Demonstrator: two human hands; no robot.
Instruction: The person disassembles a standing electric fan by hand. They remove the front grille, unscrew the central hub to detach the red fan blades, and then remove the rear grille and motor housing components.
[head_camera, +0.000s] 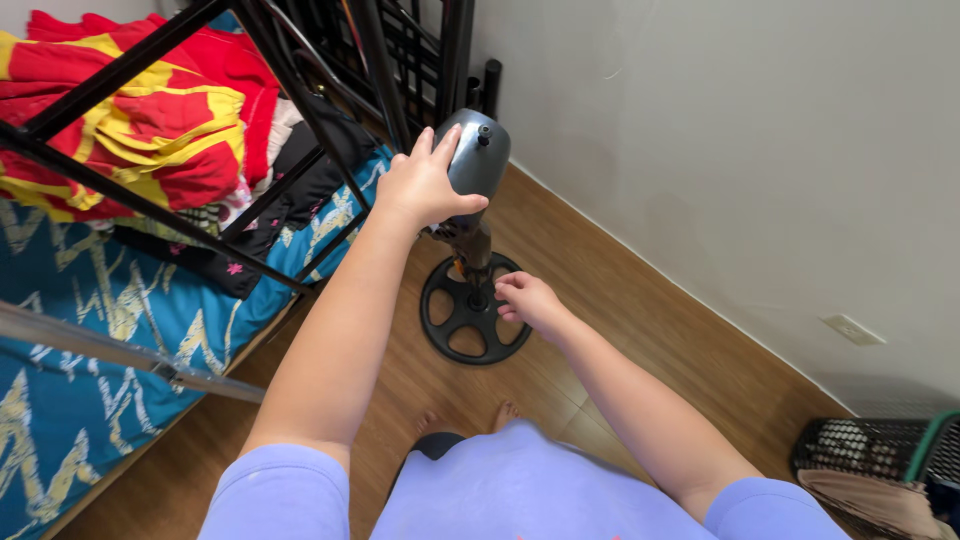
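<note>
Left hand (425, 185) is clamped over the grey fan motor head (478, 155), fingers spread across the top. Right hand (528, 300) sits lower, fingers pinched at the stand pole (476, 258), just above the round black base (472, 310) on the wood floor (620, 330) beside the bed (90, 330).

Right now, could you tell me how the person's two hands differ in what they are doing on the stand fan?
The left hand lies spread over the grey motor housing at the top; the right hand reaches lower, fingers pinched near the pole above the round black base. Left is higher, right lower. Both are bare.
</note>
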